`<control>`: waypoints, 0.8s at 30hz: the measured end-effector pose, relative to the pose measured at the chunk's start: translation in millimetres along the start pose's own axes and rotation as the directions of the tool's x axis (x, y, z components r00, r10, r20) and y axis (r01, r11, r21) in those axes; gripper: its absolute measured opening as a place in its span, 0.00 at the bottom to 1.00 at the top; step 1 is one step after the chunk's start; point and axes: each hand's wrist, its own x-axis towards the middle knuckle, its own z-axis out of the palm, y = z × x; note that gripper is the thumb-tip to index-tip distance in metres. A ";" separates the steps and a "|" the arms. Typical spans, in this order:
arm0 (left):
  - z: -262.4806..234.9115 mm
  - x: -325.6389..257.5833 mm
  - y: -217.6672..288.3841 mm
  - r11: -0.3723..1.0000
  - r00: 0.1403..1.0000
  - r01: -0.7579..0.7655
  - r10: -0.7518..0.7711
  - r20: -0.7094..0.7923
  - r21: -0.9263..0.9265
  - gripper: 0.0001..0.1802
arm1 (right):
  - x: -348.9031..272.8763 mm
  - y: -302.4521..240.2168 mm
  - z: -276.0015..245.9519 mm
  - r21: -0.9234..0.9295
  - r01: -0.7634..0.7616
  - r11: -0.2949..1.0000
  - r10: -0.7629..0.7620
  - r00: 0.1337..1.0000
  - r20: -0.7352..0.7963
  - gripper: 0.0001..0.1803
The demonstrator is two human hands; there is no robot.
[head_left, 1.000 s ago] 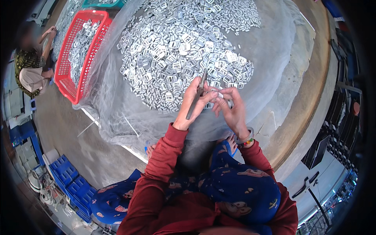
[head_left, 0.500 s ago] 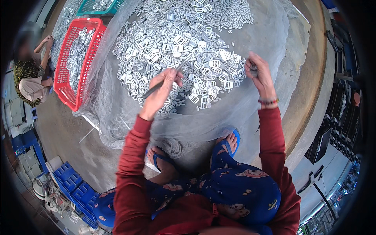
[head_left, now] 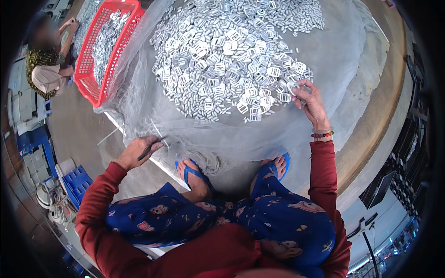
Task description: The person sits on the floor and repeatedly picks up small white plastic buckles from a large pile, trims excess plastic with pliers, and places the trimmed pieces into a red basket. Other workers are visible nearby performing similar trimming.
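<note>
My left hand (head_left: 138, 150) is off the pile, low at the left above the edge of the netting. Its fingers are closed around a slim dark hand tool (head_left: 148, 151) whose exact kind I cannot make out. At the right edge of the heap, my right hand (head_left: 309, 99) pinches a silver metal strap buckle (head_left: 292, 88) between thumb and fingers. The wide pile (head_left: 222, 65) mixes many such buckles with small grey pellets. It lies on thin translucent netting (head_left: 194, 134) spread over the floor.
A red plastic basket (head_left: 100, 95) of buckles stands at the upper left. Beyond it a person (head_left: 46, 60) sits with hands at another heap. My feet in blue flip-flops (head_left: 197, 176) rest at the netting's near edge. Blue plastic bins (head_left: 76, 183) are at the lower left.
My left hand has swung away from the pile, down and to the left, with the tool still in it. The right hand remains by the heap's right edge, where a buckle now shows in its fingers.
</note>
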 end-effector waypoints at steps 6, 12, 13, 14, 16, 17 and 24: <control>66.9 18.9 -70.8 0.947 0.966 0.138 -0.065 -0.251 0.288 0.17 | -3.8 4.2 23.7 -0.095 -0.073 0.993 0.076 0.996 0.036 0.15; 64.1 34.5 -74.9 0.890 0.955 0.242 -0.147 -0.260 0.387 0.27 | -12.9 -3.8 31.8 0.058 -0.051 0.997 0.053 0.998 -0.035 0.16; 50.7 35.5 -63.5 0.858 0.960 0.196 -0.068 -0.273 0.475 0.27 | -15.0 -4.9 31.1 0.092 -0.034 0.995 0.039 0.998 -0.049 0.15; 33.9 34.7 -49.0 0.823 0.969 0.186 -0.065 -0.237 0.536 0.28 | -16.7 -5.3 30.1 0.130 0.005 0.992 -0.005 1.000 0.001 0.14; 3.7 45.6 -9.9 0.832 0.975 0.003 0.120 -0.186 0.555 0.25 | -17.7 -0.8 30.0 0.053 -0.067 0.996 0.067 0.998 -0.009 0.13; -10.1 58.4 11.8 0.825 0.903 -0.191 0.360 -0.235 0.532 0.22 | -16.8 4.0 31.1 0.022 -0.087 0.996 0.087 0.996 0.021 0.13; 43.9 218.9 161.3 0.772 0.722 -0.452 0.611 -0.325 0.447 0.16 | 0.0 75.4 56.3 -0.943 0.268 0.196 -0.609 0.787 0.097 0.25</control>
